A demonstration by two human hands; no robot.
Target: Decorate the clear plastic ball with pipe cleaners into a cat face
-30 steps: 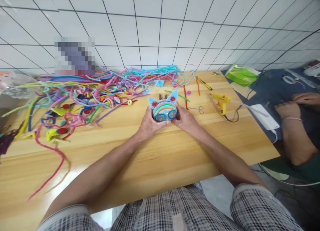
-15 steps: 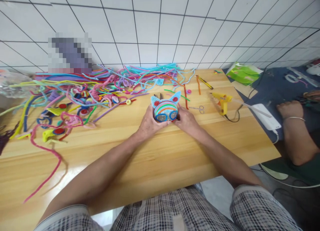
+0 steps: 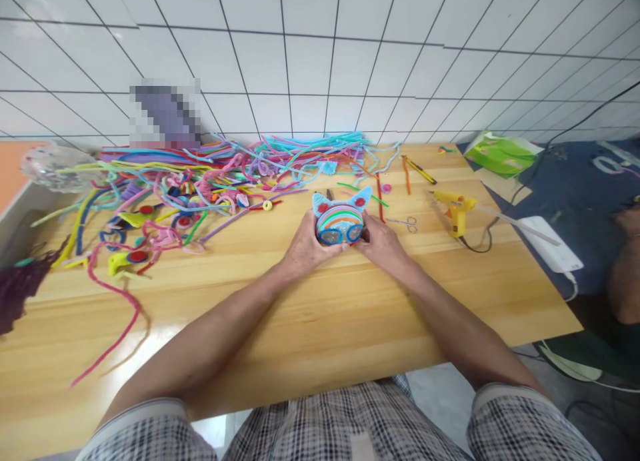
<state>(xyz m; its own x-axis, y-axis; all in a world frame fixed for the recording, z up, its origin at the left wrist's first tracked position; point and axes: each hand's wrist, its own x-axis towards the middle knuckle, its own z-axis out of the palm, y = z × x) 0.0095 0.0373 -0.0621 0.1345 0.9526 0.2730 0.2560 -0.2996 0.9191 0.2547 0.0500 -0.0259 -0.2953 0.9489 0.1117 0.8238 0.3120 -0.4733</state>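
Between my two hands is a pipe-cleaner animal head [image 3: 341,216], striped in several colours, with light-blue pointed ears, red ear centres and blue-rimmed goggle-like eyes. My left hand [image 3: 306,246] wraps its left side, the thumb along the lower front. From the right, my right hand [image 3: 381,242] grips the opposite side, its fingertips partly hidden behind the head. The back and underside of the head are out of sight. Just beyond it lie small scissors [image 3: 407,224], a red pipe cleaner [image 3: 381,198] and a pink bead [image 3: 386,188].
Tangled pipe cleaners [image 3: 220,174] cover the back left of the wooden table [image 3: 310,334]. To the right stand a yellow glue gun [image 3: 455,211], a utility knife [image 3: 420,170] and a white power strip [image 3: 550,242]. Another person's arm [image 3: 625,268] shows at the right edge.
My view has swung slightly left, so everything sits further right in the picture. The other person's hand has mostly left the frame. Both hands keep their hold on the animal head.
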